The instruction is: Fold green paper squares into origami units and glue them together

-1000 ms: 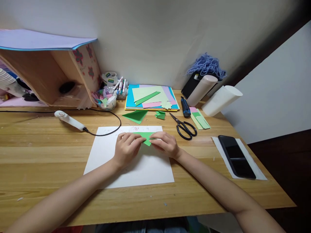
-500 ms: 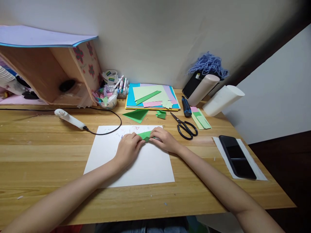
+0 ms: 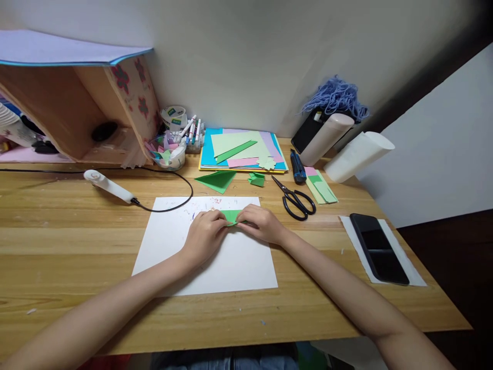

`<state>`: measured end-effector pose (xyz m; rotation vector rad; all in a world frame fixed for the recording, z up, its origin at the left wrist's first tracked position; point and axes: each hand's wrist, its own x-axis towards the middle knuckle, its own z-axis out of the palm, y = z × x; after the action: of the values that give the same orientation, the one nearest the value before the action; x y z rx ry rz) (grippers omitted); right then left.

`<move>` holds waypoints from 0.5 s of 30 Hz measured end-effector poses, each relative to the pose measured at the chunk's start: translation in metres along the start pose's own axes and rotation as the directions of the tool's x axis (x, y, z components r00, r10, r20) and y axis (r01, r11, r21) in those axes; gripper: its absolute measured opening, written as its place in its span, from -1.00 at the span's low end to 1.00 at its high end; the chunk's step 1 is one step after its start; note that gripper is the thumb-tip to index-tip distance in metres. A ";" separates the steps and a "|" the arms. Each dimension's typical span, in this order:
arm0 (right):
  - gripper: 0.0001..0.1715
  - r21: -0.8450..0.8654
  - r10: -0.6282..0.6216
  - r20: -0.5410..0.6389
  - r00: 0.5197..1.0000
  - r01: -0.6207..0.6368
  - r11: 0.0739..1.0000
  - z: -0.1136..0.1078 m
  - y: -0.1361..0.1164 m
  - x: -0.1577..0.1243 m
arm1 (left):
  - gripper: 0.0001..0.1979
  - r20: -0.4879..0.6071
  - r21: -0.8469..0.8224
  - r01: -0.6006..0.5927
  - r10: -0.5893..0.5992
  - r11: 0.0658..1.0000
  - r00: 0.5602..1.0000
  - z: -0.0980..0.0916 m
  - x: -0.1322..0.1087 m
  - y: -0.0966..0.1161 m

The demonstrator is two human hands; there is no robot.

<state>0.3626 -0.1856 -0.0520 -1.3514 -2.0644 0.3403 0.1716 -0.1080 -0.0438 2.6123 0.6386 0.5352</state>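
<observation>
A folded piece of green paper (image 3: pixel 231 216) lies over the upper part of a white sheet (image 3: pixel 215 272). My left hand (image 3: pixel 206 230) pinches its near edge from the left, fingers curled. From the right, my right hand (image 3: pixel 262 223) grips the same edge, its fingertips close to the left thumb. Both hands cover the ends of the green paper. Just beyond them lie a green paper triangle (image 3: pixel 217 181) and a small folded green piece (image 3: pixel 256 179). Black-handled scissors (image 3: pixel 296 200) rest right of the white sheet.
A stack of coloured paper (image 3: pixel 208 149) lies by the wall, with a blue utility knife (image 3: pixel 298 167) at its right. A phone (image 3: pixel 379 249) sits far right. At left are a corded white tool (image 3: pixel 108 186), a bowl of scraps (image 3: pixel 171 159) and a decorated box (image 3: pixel 133 103).
The near edge of the green paper looks turned and flattened between my fingertips. Both hands stay in nearly the same place; the view has shifted slightly.
</observation>
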 end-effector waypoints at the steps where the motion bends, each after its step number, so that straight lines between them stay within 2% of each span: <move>1: -0.88 0.001 0.024 -0.010 1.000 -0.024 1.000 0.000 0.000 0.000 | -0.84 -0.001 0.008 0.022 -0.022 1.000 1.000 0.000 0.000 0.000; 7: -0.90 0.007 0.220 -0.060 0.974 -0.220 0.975 0.001 -0.005 0.005 | -0.77 -0.013 -0.067 0.209 -0.211 0.975 0.977 -0.002 0.005 -0.002; 15: -0.84 -0.034 0.370 -0.123 0.921 -0.376 0.926 0.007 -0.014 0.006 | -0.74 -0.046 -0.058 0.256 -0.259 0.965 0.965 -0.002 0.007 -0.004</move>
<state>0.3465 -0.1858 -0.0472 -1.7610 -1.7275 0.3571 0.1752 -0.1008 -0.0417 2.4233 0.9516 0.5321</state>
